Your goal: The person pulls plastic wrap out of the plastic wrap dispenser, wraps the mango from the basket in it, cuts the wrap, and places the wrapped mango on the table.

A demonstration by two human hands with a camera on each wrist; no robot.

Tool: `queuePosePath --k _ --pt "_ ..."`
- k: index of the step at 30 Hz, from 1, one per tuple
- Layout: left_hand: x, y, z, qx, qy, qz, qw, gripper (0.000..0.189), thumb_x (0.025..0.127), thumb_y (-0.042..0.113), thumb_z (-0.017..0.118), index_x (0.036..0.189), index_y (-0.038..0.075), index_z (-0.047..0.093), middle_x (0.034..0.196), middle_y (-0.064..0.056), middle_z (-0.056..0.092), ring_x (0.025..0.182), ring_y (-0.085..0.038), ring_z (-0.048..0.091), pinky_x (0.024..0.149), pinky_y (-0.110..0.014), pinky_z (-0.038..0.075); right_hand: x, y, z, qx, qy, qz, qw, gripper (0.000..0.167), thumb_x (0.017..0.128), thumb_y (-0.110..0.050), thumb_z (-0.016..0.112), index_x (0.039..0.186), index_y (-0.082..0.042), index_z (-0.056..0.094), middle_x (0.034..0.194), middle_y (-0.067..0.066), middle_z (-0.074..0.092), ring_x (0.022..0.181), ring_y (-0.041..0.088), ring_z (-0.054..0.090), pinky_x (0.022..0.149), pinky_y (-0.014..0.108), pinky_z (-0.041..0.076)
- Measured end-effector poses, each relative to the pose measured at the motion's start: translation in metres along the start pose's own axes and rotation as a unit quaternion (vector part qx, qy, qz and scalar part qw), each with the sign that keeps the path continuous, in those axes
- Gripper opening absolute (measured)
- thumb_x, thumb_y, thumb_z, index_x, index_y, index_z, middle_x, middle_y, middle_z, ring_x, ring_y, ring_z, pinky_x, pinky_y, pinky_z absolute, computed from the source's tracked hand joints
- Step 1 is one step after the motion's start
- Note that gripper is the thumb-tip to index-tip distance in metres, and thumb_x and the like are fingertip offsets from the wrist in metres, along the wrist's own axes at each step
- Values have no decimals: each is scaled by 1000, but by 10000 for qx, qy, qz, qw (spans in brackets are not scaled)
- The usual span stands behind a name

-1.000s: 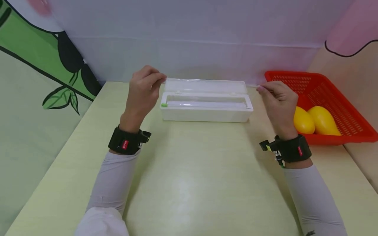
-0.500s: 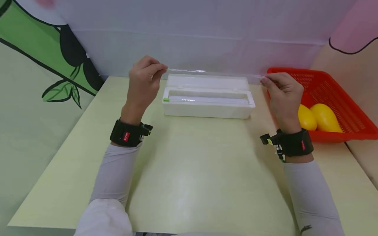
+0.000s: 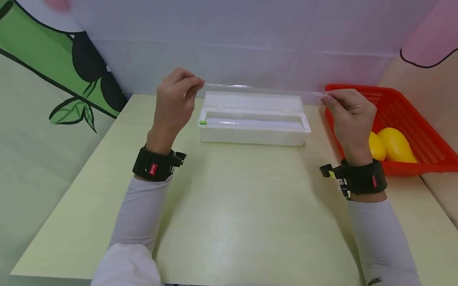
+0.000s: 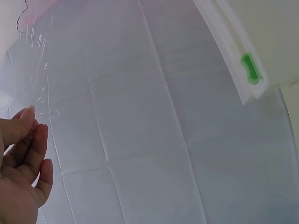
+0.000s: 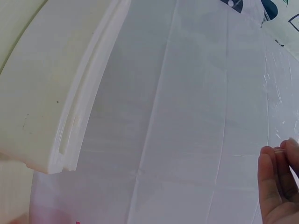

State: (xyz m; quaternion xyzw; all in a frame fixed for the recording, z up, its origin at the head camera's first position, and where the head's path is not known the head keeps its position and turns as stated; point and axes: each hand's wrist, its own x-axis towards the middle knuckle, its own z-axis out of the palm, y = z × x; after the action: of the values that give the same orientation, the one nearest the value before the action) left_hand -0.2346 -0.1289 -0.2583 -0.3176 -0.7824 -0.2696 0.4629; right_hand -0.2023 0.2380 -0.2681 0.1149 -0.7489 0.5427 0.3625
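A clear sheet of plastic wrap (image 3: 243, 86) stretches between both hands, above and behind a white plastic wrap dispenser box (image 3: 255, 136). Its left corner is pinched between thumb and fingers of my left hand (image 3: 177, 103); in the left wrist view, creases in the wrap (image 4: 39, 60) run up from those fingertips. My right hand (image 3: 352, 119) pinches the opposite corner, close to the red basket's near left rim. The box's lid (image 3: 253, 101) stands raised at the back, and a roll of film (image 3: 254, 121) shows in its long slot. A green slider (image 3: 203, 122) sits at the slot's left end.
A red plastic basket (image 3: 434, 139) stands on the right with yellow rounded fruit (image 3: 396, 145) in it. The pale table (image 3: 229, 206) meets a printed cloth wall (image 3: 250, 28) behind the box. Each wrist wears a black strap (image 3: 154, 163) with a camera.
Both hands have risen from lid height to above the box, lifting the stretched wrap. In the last half second the right hand has shifted slightly right; the left has hardly moved.
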Motion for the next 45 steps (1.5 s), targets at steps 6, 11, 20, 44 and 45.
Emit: queuePosePath --k 6,11,20,44,45 --pt "4 3 -3 10 103 48 9999 17 95 4 65 92 -9 75 85 -20 60 76 -32 61 72 -39 47 0 -9 0 141 104 8 9998 15 93 -6 68 101 3 77 90 -2 72 84 15 63 80 20 50" --pt "4 6 -6 -14 210 -57 9998 16 95 4 66 91 -9 75 85 -20 61 76 -32 61 73 -40 45 1 -6 0 197 118 -97 9997 15 93 -6 69 100 4 76 91 4 72 83 15 65 80 22 52" --pt "5 16 -8 -467 575 -507 9960 12 92 4 70 89 -7 76 83 -18 62 77 -28 60 69 -28 41 1 -6 -3 258 169 -177 9994 16 92 -7 70 100 4 76 94 10 72 83 17 64 80 23 52" --pt "12 34 -15 -722 872 -684 9912 11 90 5 72 91 -4 78 83 -19 64 77 -28 60 71 -25 39 -3 -25 -9 848 421 -672 9932 12 90 3 69 95 12 74 88 14 72 78 18 61 76 22 51" --pt "12 35 -15 -748 875 -706 9908 11 90 5 73 90 -5 78 83 -19 64 78 -28 60 72 -25 39 -3 -25 -9 905 432 -663 9927 12 90 3 69 95 12 74 88 14 72 79 18 61 76 22 52"
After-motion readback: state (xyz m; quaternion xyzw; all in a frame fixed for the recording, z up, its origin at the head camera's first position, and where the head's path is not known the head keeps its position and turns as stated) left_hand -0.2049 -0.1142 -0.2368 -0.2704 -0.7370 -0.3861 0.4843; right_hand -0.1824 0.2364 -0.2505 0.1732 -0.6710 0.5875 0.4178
